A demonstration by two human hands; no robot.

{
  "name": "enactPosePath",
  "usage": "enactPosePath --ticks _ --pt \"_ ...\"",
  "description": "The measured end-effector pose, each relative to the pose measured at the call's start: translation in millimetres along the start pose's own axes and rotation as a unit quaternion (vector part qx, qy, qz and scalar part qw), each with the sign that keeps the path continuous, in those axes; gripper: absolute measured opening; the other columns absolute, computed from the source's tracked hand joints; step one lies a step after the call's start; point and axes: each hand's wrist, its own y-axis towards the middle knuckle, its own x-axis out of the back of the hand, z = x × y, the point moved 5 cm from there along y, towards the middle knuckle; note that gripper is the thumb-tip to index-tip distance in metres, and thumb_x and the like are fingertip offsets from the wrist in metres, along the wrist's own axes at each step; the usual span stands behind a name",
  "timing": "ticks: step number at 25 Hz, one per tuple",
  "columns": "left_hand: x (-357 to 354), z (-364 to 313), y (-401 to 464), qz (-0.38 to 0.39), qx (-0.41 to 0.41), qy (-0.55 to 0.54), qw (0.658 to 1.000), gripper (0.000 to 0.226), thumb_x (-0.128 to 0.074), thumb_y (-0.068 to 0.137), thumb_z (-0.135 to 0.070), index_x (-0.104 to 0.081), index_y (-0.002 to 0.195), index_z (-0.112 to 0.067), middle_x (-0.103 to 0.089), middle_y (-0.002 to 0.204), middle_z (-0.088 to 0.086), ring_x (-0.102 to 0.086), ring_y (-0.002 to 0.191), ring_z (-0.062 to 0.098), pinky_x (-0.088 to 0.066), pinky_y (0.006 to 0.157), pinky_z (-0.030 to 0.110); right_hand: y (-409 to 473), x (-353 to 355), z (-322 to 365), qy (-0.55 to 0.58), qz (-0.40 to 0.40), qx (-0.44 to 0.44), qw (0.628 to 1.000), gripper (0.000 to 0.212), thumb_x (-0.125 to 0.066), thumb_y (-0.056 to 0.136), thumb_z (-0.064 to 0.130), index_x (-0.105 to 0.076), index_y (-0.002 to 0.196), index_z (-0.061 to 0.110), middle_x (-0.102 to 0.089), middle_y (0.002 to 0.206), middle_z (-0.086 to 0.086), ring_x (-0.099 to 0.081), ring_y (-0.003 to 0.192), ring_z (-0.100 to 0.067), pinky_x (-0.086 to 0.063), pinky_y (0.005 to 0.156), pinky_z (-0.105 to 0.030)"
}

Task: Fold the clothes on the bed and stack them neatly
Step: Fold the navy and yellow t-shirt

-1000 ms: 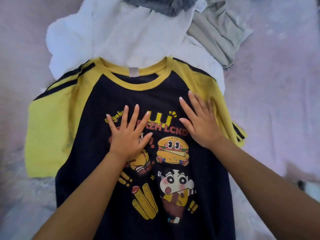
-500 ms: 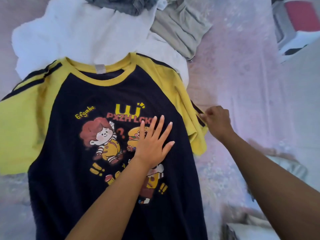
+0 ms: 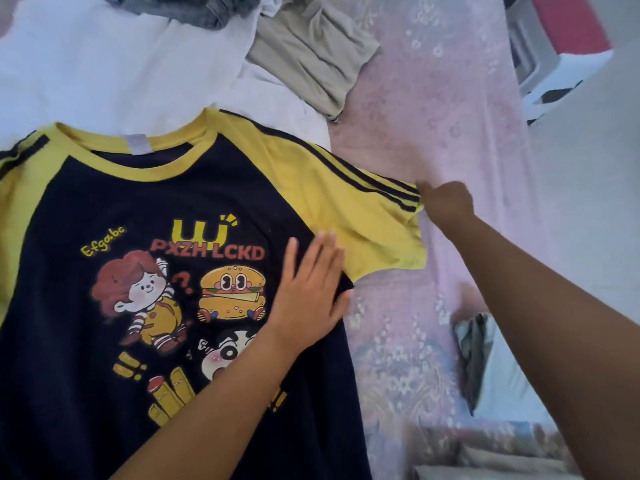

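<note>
Navy T-shirt (image 3: 104,209) with yellow sleeves and cartoon print lies front-up, spread flat on the pink floral bed (image 3: 433,98), its collar over a white garment (image 3: 104,71). Left hand (image 3: 308,299) presses flat on the shirt's chest by the armpit seam, fingers straight and slightly apart; right hand (image 3: 446,202) has fingers curled, pinching the cuff of the outstretched yellow sleeve (image 3: 363,216). Beige garment (image 3: 311,46) and grey garment (image 3: 187,5) lie crumpled beyond the collar, toward the bed's far edge.

A red and white piece of furniture (image 3: 568,46) is seen beyond the bed's far right edge. A grey and white bundle (image 3: 491,362) is seen lower right, partly hidden.
</note>
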Motion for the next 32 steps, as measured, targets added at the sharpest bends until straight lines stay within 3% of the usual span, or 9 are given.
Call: enactPosePath --ticks 4,8,12,15,19,24,27,29,32 --pt "9 -66 51 -0.054 -0.141 0.002 0.988 0.037 -0.067 0.082 -0.028 -0.073 0.112 -0.006 -0.071 0.114 0.010 -0.065 0.105 0.023 -0.052 0.089 0.032 8 -12 -7 0.108 0.083 -0.094 0.986 0.038 -0.077 0.089 0.034 -0.053 0.086 0.006 -0.054 0.093 -0.011 -0.053 0.083 -0.023 -0.041 0.065 -0.028" --pt "-6 -90 80 0.031 -0.197 0.086 0.976 0.038 -0.074 0.073 -0.026 -0.071 0.110 -0.026 -0.067 0.116 0.003 -0.062 0.100 0.018 -0.047 0.079 0.030 19 -12 0 0.144 0.074 -0.090 0.983 0.031 -0.079 0.088 0.023 -0.054 0.078 0.007 -0.056 0.081 -0.010 -0.054 0.071 -0.023 -0.043 0.059 -0.027" --pt "-8 -92 99 0.076 -0.193 0.100 0.973 0.014 -0.070 0.068 -0.019 -0.069 0.070 -0.034 -0.064 0.111 -0.002 -0.060 0.096 0.018 -0.045 0.073 0.030 38 9 6 0.190 0.046 -0.073 0.978 0.032 -0.080 0.087 0.028 -0.057 0.076 0.008 -0.058 0.080 -0.005 -0.055 0.072 -0.019 -0.043 0.057 -0.024" --pt "-24 -95 106 0.145 -0.173 0.005 0.974 0.029 -0.062 0.082 -0.007 -0.070 0.102 -0.026 -0.054 0.135 0.012 -0.054 0.123 0.030 -0.049 0.094 0.039 54 17 7 0.167 0.028 -0.045 0.985 0.039 -0.077 0.089 0.038 -0.056 0.081 0.006 -0.057 0.084 -0.006 -0.055 0.075 -0.022 -0.045 0.064 -0.031" --pt "-52 -97 99 0.326 -0.128 -0.116 0.930 0.058 -0.039 0.106 -0.014 -0.019 0.159 -0.024 -0.001 0.169 0.013 -0.006 0.156 0.028 -0.007 0.125 0.055 68 2 4 0.072 0.014 -0.012 0.997 0.043 -0.068 0.096 0.041 -0.055 0.091 0.000 -0.059 0.095 -0.016 -0.059 0.089 -0.030 -0.043 0.073 -0.036" --pt "-18 -72 30 0.169 -0.070 -0.141 0.973 0.068 -0.046 0.102 -0.035 -0.022 0.158 -0.005 -0.016 0.166 0.015 -0.016 0.154 0.028 -0.018 0.125 0.050 59 -10 13 -0.124 -0.057 -0.001 0.991 0.048 -0.055 0.103 0.032 -0.052 0.135 -0.004 -0.049 0.143 -0.025 -0.044 0.137 -0.038 -0.047 0.102 -0.049" --pt "1 -22 -13 0.108 0.011 -0.058 0.992 0.063 -0.038 0.099 -0.034 -0.037 0.151 0.003 -0.033 0.160 0.021 -0.033 0.148 0.032 -0.030 0.120 0.052 -12 -46 51 -0.234 -0.127 0.210 0.941 0.058 -0.040 0.107 0.029 -0.024 0.157 0.004 -0.017 0.165 -0.023 -0.018 0.153 -0.035 -0.023 0.118 -0.060" --pt "7 8 -37 0.102 0.095 -0.037 0.989 0.061 -0.033 0.098 -0.026 -0.037 0.148 0.009 -0.034 0.157 0.027 -0.034 0.147 0.037 -0.029 0.119 0.052 -92 -93 56 -0.181 -0.016 0.393 0.901 0.057 -0.044 0.107 0.027 -0.028 0.159 0.010 -0.016 0.167 -0.017 -0.015 0.155 -0.035 -0.016 0.120 -0.058" --pt "11 37 -88 0.117 0.181 -0.011 0.976 0.060 -0.035 0.098 -0.024 -0.037 0.148 0.010 -0.034 0.156 0.029 -0.034 0.146 0.041 -0.029 0.118 0.056 -171 -125 12 -0.271 0.074 0.448 0.849 0.058 -0.056 0.102 0.038 -0.041 0.154 0.019 -0.031 0.164 -0.010 -0.030 0.151 -0.031 -0.025 0.119 -0.054"
